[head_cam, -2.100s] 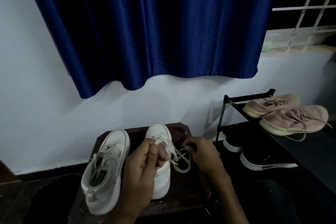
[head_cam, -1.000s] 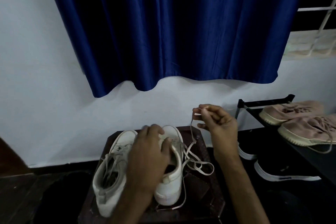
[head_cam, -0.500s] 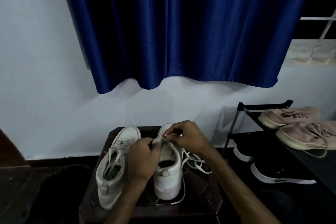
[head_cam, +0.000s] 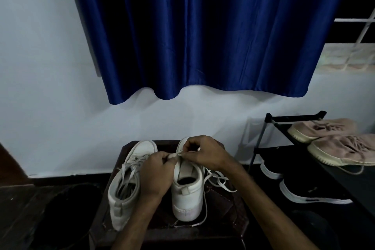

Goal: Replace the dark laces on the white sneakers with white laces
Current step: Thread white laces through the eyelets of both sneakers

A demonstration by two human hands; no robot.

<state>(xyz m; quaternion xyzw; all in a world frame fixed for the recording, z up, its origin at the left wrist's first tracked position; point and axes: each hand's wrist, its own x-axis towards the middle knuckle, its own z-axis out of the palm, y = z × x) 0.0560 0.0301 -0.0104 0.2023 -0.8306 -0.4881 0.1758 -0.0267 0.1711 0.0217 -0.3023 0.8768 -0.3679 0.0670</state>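
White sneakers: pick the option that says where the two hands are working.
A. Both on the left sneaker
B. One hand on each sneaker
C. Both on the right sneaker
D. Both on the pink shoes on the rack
C: the left hand and right hand meet over the front of the right sneaker, pinching its white lace, while the left sneaker stands beside it.

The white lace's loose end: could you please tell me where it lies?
Head view: the white lace trails along the right side of the right-hand sneaker, its tip on the stool by the heel.
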